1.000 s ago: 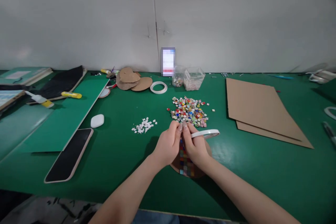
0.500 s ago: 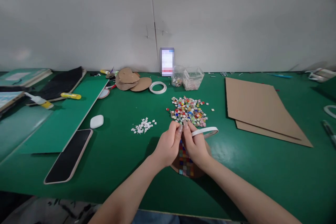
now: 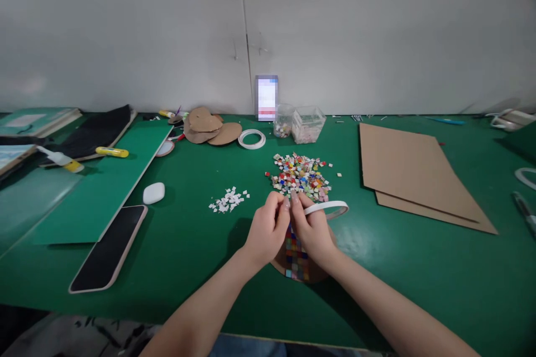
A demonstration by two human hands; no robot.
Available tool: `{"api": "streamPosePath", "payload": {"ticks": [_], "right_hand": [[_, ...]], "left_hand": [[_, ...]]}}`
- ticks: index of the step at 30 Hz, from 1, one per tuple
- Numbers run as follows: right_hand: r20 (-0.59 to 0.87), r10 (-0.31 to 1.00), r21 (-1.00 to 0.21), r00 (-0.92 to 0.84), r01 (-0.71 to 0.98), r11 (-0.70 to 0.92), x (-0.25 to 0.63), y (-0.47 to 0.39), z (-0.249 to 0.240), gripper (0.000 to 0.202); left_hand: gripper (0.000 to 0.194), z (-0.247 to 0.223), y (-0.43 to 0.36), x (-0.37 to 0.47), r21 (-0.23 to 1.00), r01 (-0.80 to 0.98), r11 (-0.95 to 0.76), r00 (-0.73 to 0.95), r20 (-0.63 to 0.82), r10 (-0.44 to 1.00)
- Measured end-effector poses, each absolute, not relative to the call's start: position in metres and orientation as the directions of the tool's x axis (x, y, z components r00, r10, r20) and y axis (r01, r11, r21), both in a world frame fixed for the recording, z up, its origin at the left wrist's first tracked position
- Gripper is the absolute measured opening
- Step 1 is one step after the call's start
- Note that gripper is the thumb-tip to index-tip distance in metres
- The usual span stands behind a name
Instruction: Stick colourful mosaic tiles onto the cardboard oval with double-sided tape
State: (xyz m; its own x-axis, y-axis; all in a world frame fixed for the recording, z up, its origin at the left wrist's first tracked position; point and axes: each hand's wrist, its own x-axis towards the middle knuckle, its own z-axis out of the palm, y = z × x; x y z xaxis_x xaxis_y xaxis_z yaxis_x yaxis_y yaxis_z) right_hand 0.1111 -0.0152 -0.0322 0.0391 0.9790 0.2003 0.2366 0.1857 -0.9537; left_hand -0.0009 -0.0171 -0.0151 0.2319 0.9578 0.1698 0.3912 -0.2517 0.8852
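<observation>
My left hand and my right hand are close together over a round brown board. A strip of small coloured tiles runs down the board, its upper part hidden by my hands. The left thumb and index finger pinch something too small to make out. My right fingers are pinched too, with a white tape roll hanging around them. Just beyond my fingertips lies a pile of loose, many-coloured tiles. To the left is a small heap of white square scraps.
Left are a phone, a white case, a green board and glue tubes. Cardboard discs, another tape roll, a lit phone and clear containers stand behind. Cardboard sheets lie right.
Both hands have shifted very slightly, staying close together over the board. Nothing else has visibly moved.
</observation>
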Motion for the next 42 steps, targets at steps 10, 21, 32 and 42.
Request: {"api": "streamPosePath", "payload": {"ticks": [10, 21, 32, 42], "right_hand": [[0.095, 0.994, -0.993, 0.057, 0.080, 0.091, 0.108, -0.017, -0.028, 0.025], [0.090, 0.994, -0.994, 0.062, 0.071, 0.086, 0.108, -0.019, -0.021, 0.029], [0.091, 0.994, -0.989, 0.055, 0.122, 0.084, 0.109, -0.023, -0.020, 0.029], [0.160, 0.985, -0.987, 0.065, 0.000, 0.161, 0.110, -0.018, -0.018, 0.029]], "left_hand": [[0.016, -0.017, -0.018, -0.001, 0.859, 0.415, -0.300, 0.236, 0.217, 0.947], [0.010, -0.018, -0.013, -0.009, 0.705, 0.482, -0.521, 0.424, 0.332, 0.843], [0.016, -0.010, -0.012, -0.013, 0.709, 0.466, -0.530, 0.500, 0.283, 0.818], [0.023, -0.016, -0.016, -0.007, 0.931, 0.243, -0.273, 0.250, 0.212, 0.945]]}}
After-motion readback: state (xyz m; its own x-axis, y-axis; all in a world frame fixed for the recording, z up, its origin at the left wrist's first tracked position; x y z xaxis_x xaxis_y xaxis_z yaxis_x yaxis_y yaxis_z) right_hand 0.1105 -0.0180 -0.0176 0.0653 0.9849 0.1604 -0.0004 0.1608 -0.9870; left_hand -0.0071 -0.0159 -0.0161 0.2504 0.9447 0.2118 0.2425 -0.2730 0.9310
